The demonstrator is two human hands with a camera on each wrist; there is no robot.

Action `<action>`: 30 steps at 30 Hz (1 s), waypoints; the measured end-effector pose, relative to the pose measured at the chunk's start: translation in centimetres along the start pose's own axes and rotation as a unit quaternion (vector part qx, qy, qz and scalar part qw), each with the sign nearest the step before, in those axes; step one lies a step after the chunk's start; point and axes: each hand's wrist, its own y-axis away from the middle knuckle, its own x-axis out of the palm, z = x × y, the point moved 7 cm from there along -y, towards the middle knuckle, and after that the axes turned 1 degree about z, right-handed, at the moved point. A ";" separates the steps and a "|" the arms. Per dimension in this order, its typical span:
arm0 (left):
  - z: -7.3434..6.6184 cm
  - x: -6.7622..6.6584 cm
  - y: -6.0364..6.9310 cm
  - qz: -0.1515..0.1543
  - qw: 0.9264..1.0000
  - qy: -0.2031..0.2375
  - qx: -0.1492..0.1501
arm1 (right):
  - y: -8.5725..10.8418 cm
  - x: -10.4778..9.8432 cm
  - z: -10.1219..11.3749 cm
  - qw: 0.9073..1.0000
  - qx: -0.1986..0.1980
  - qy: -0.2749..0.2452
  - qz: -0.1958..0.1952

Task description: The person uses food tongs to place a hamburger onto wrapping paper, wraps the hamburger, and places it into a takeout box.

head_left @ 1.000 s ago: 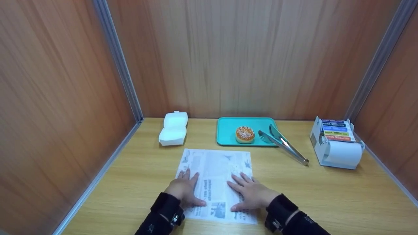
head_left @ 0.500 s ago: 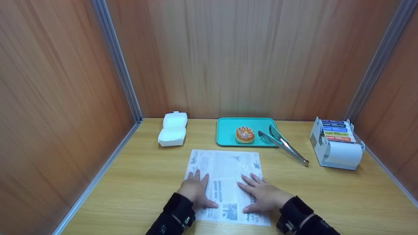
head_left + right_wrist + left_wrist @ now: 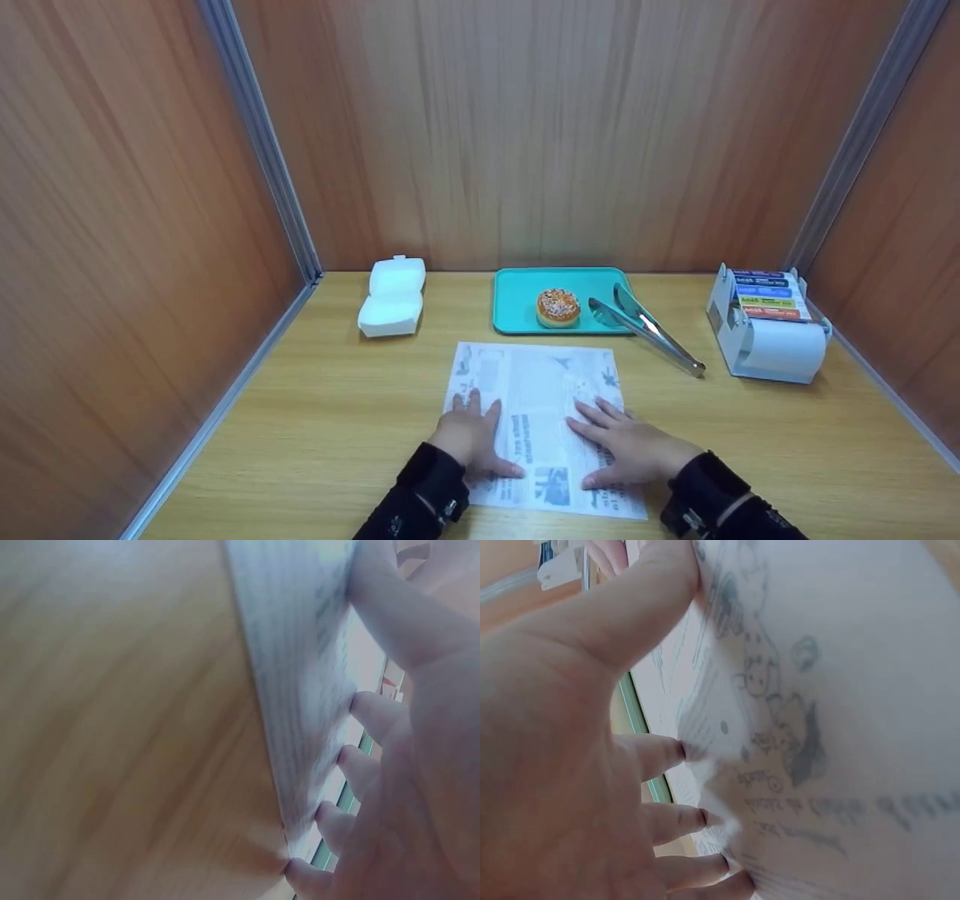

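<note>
Head view: printed paper (image 3: 547, 424) beneath left hand (image 3: 476, 439) and right hand (image 3: 626, 446), both spread wide, gripping nothing. Looks light, limp, easily torn; probably best lifted by the far corners ahead of either hand, near the green tray (image 3: 517, 289).

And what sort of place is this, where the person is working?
Probably an indoor work booth, perhaps arranged like a small food counter: wood-grain panels enclose the table on three sides, and on it are a green tray with a bun and an open white box.
</note>
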 end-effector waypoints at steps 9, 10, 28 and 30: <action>3.9 -1.0 -0.8 0.013 0.998 -0.041 0.044 | 0.8 -0.6 -0.9 0.999 -0.025 0.025 -0.016; 4.4 -1.1 -0.8 0.014 0.998 -0.035 0.047 | 0.9 -0.6 -1.0 0.999 -0.022 0.022 -0.016; 3.9 -0.7 -0.7 0.019 0.998 0.020 0.049 | -0.3 -0.9 -0.2 0.999 0.011 -0.010 -0.032; 3.2 -0.5 -0.7 0.021 0.998 0.016 0.059 | -0.4 -0.7 -0.3 1.000 0.016 -0.002 -0.026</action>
